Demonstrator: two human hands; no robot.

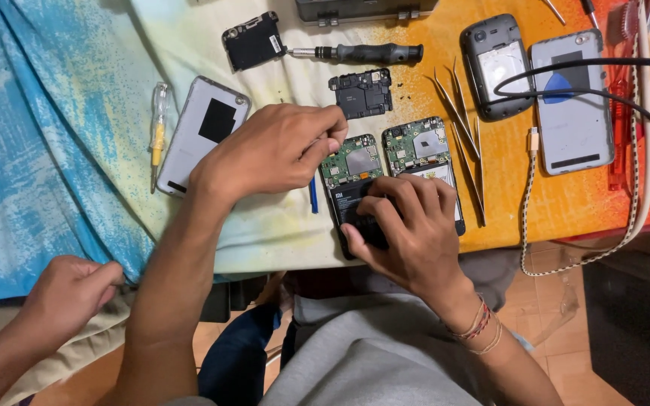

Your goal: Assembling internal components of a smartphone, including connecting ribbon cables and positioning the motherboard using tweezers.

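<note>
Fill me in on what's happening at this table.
A person is working on two opened smartphones with green circuit boards exposed, lying side by side on a colourful cloth-covered table. Their left hand pinches at the top of the left phone's board, while the right hand presses on the black battery below it. Metal tweezers, a black-handled screwdriver and a grey back cover lie around. Another person's fist rests at the lower left.

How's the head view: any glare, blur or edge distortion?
Head view: even, soft light; faint sheen on the silver phone back cover, no hard glare. Opened phone with green circuit boards stays sharp; left hand and right hand barely blurred. Edges bend slightly, wide-lens style.
</note>
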